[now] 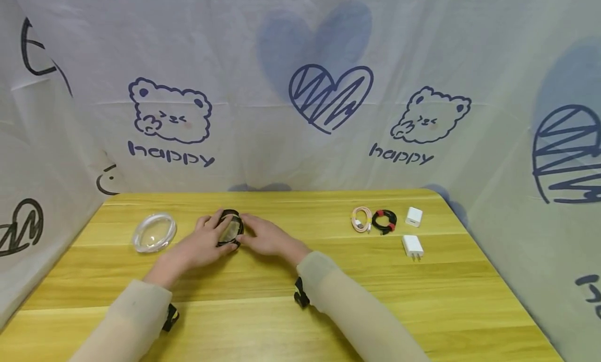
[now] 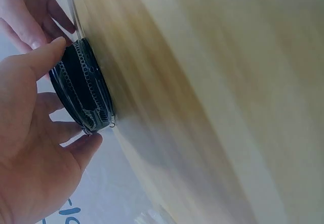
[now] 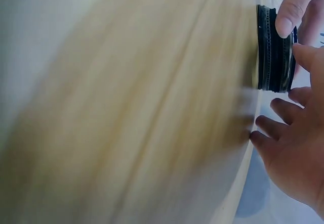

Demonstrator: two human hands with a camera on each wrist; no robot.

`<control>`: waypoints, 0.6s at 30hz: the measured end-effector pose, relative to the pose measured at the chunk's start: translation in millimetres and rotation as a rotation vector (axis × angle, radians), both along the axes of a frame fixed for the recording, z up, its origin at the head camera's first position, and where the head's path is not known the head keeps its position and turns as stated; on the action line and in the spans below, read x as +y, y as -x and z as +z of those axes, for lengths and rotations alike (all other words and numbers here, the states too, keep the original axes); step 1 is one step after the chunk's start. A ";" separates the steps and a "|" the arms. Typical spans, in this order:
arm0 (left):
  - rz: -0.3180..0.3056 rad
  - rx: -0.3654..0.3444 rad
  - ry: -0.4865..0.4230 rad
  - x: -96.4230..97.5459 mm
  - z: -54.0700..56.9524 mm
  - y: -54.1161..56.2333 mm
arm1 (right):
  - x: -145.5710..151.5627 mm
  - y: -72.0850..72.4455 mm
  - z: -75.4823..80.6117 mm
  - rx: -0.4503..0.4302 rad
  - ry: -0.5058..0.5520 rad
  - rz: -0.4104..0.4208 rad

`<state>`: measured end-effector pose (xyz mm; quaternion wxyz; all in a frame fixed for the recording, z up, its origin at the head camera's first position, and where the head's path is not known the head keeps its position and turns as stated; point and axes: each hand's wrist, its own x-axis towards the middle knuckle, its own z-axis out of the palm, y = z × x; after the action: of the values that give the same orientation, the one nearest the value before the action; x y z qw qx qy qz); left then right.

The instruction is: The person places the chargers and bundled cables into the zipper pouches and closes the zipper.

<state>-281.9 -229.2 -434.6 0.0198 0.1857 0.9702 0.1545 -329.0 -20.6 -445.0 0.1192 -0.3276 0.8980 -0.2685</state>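
Observation:
A round black zip case [image 1: 230, 230] with a see-through top lies on the wooden table, left of the middle. Its side, with two rows of zipper teeth, shows in the left wrist view. My left hand [image 1: 206, 242] grips the case from the left, thumb on the near side and fingers round the far side. From the right, my right hand [image 1: 265, 236] holds the rim with thumb and forefinger; in the right wrist view its other fingers are spread beside the case [image 3: 273, 52]. Part of the rim is hidden by the hands.
A round clear plastic case [image 1: 136, 238] lies left of my left hand. Towards the right are a coiled pink cable [image 1: 354, 219], a coiled black cable [image 1: 393, 219] with red ties, and two white charger plugs [image 1: 414, 216]. A printed curtain [image 1: 253, 158] hangs behind the table.

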 end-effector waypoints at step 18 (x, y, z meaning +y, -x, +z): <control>-0.098 -0.052 -0.049 39.7 5.3 -10.1 | 54.2 -10.8 2.4 -0.016 -0.001 0.053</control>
<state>-271.8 -189.5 -429.4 0.0478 0.2292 0.9551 0.1816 -318.2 33.6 -442.6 0.1335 -0.3492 0.8881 -0.2675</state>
